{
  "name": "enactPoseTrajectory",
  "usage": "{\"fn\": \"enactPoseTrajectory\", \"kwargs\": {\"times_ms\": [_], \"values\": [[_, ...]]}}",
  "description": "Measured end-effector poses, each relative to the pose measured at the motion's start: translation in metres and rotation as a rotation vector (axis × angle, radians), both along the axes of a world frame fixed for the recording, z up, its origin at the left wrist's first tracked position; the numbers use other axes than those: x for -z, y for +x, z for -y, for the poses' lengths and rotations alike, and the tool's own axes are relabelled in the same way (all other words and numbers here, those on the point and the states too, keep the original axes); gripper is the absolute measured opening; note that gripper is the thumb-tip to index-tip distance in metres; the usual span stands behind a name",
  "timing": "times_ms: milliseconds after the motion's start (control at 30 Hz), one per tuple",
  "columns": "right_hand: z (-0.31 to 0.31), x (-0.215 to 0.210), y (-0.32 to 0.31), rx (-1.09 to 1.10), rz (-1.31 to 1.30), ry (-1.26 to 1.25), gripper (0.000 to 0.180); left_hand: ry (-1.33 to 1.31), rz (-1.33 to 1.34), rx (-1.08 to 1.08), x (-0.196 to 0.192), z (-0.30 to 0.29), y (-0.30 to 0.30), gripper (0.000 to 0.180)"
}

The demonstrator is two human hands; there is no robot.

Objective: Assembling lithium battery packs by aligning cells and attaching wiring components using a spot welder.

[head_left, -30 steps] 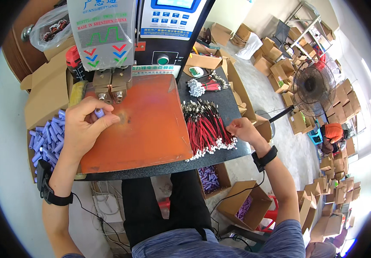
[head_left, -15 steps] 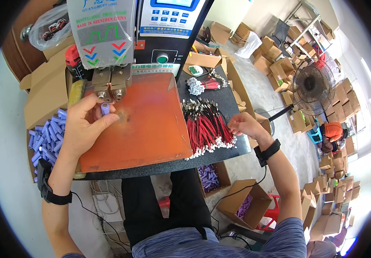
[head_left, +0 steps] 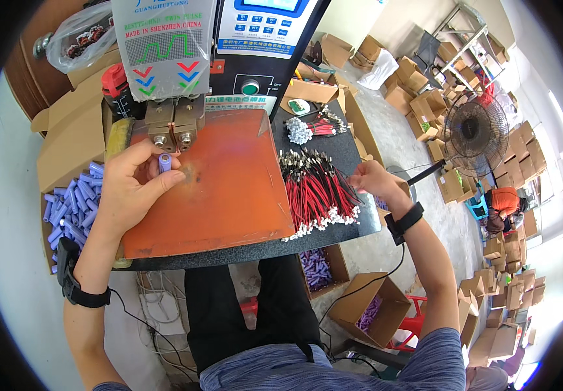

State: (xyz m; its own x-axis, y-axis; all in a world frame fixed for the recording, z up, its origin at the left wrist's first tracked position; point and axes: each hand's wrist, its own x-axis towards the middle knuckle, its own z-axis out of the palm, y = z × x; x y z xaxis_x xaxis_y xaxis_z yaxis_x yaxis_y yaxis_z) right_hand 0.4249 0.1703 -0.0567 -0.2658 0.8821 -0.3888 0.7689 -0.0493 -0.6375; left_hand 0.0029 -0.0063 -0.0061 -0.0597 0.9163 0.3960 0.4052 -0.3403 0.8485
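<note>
Pinching purple cell [head_left: 164, 163] w/ L hand [head_left: 130, 186], near metal machine head [head_left: 176, 117], above L part of orange board [head_left: 222, 208]. Holding R hand [head_left: 376, 178] half-curled just beside red/blk wires [head_left: 317, 192]; can't tell if gripping any.

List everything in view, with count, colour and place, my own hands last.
Tabletop: one, dark, centre
Machine: one, black and white, top centre
Board: one, orange, on the tabletop
Wire leads: many, red and black, right of the board
Wire bundle: one, red and white, beyond the wire leads
Cartons: many, brown, left and across the floor
Loose cylinders: many, purple, in cartons
Container: one, dark, red-topped, beside the machine
Bag: one, clear, upper left
Fan: one, dark, right
Co-worker: one, orange top, far right
Held cylinder: one, purple, left of centre
Wristbands: two, black, both wrists
Left hand: one, bare, around the held cylinder
Right hand: one, bare, beside the wire leads
</note>
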Motion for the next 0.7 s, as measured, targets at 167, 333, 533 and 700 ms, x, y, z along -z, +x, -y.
{"fn": "enactPoseTrajectory", "kwargs": {"times_ms": [167, 333, 533, 700], "values": [[-0.011, 0.023, -0.004, 0.001, -0.02, 0.114, 0.023, -0.056, -0.047, 0.023, -0.002, 0.0, -0.003, 0.026], [-0.004, -0.002, -0.019, -0.002, -0.022, 0.061, 0.024, 0.007, -0.001, 0.004, 0.002, 0.0, -0.002, 0.02], [-0.009, -0.003, 0.007, -0.229, 0.148, 0.192, 0.021, -0.057, -0.017, 0.047, 0.0, 0.002, -0.005, 0.025], [0.005, -0.03, 0.004, 0.024, -0.051, -0.03, 0.011, 0.021, -0.005, 0.021, 0.0, -0.001, 0.0, 0.02]]}}
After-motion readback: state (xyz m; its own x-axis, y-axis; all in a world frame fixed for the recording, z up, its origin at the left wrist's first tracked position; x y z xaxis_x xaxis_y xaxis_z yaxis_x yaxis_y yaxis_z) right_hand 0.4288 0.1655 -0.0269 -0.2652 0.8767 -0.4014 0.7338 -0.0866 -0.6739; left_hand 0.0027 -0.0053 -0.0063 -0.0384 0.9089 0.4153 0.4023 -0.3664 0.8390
